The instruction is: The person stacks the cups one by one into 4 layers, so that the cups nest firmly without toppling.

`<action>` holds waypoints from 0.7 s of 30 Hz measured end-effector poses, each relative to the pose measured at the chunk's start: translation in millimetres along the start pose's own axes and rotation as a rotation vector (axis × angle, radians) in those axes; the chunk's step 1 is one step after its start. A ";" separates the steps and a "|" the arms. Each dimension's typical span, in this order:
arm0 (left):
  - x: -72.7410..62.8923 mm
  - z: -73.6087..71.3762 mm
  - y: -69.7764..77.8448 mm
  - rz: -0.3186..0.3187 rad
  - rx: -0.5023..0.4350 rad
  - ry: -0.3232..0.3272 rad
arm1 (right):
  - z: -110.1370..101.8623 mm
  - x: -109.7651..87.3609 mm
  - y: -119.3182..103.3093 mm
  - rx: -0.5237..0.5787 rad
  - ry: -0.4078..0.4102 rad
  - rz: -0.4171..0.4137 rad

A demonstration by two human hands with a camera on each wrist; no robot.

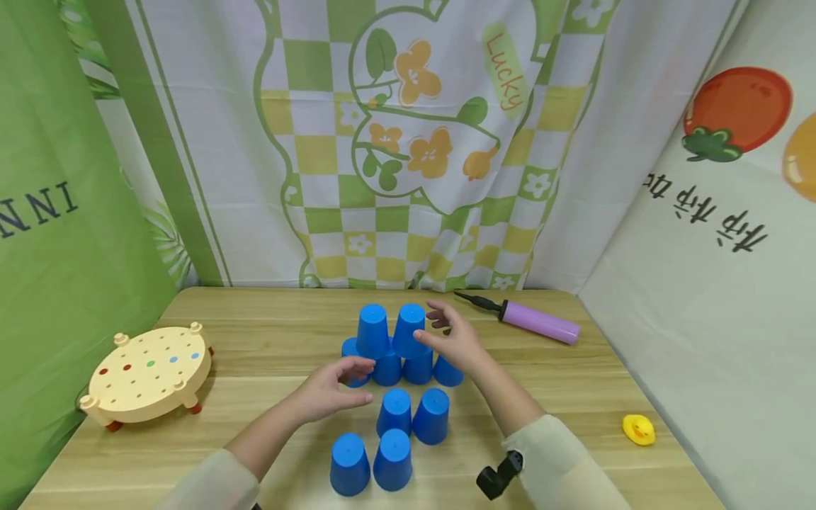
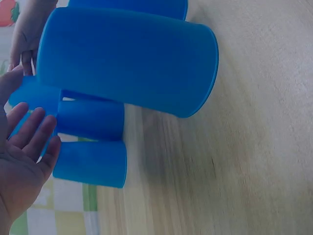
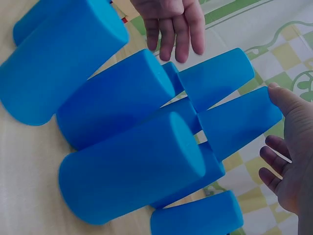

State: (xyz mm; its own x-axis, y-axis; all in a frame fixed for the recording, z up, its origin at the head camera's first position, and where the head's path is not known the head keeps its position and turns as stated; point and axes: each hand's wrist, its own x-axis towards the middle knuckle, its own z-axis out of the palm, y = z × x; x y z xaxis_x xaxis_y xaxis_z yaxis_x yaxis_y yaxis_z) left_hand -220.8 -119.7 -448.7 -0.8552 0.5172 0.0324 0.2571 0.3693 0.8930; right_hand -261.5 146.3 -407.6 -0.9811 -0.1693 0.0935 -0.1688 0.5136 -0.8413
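Note:
Several upside-down blue cups stand in a row on the table, among them a right-end cup [image 1: 448, 372]. Two more rest on this row: an upper left cup [image 1: 372, 331] and an upper right cup [image 1: 409, 330]. My right hand [image 1: 456, 341] is beside the upper right cup, its thumb tip at that cup's top edge in the right wrist view; the other fingers are loosely bent around nothing. My left hand [image 1: 330, 391] is held left of the stack, fingers spread and holding nothing. Nearer me stand a pair of cups [image 1: 431, 416] and a front pair [image 1: 349, 465].
A round cream pegboard stand [image 1: 149, 375] on short legs is at the left. A purple hand pump [image 1: 540, 322] with a black nozzle lies at the back right. A yellow rubber duck [image 1: 638, 430] sits near the right edge. A patterned curtain [image 1: 408, 234] hangs behind the table.

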 end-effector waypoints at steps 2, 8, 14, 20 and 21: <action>2.9 3.2 0.5 -0.006 0.018 -0.037 | -2.3 -6.5 3.1 0.002 0.000 -0.013; 10.0 12.3 0.3 -0.028 0.062 -0.094 | -4.9 -32.5 14.6 -0.037 0.005 -0.051; 15.4 18.6 -3.1 -0.037 0.065 -0.134 | -2.3 -58.4 32.2 -0.056 -0.038 -0.040; 18.8 22.4 -6.2 -0.023 0.052 -0.148 | 1.4 -76.5 48.0 -0.077 -0.149 -0.036; 19.2 23.0 -6.1 -0.022 0.051 -0.152 | 1.6 -78.4 49.9 -0.085 -0.169 -0.043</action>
State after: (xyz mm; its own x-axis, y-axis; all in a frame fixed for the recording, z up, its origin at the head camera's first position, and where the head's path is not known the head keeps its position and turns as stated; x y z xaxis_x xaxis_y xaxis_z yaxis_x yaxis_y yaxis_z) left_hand -228.4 -94.2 -463.8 -0.7838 0.6183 -0.0585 0.2651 0.4182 0.8688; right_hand -192.9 183.8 -457.8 -0.9440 -0.3283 0.0318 -0.2250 0.5705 -0.7898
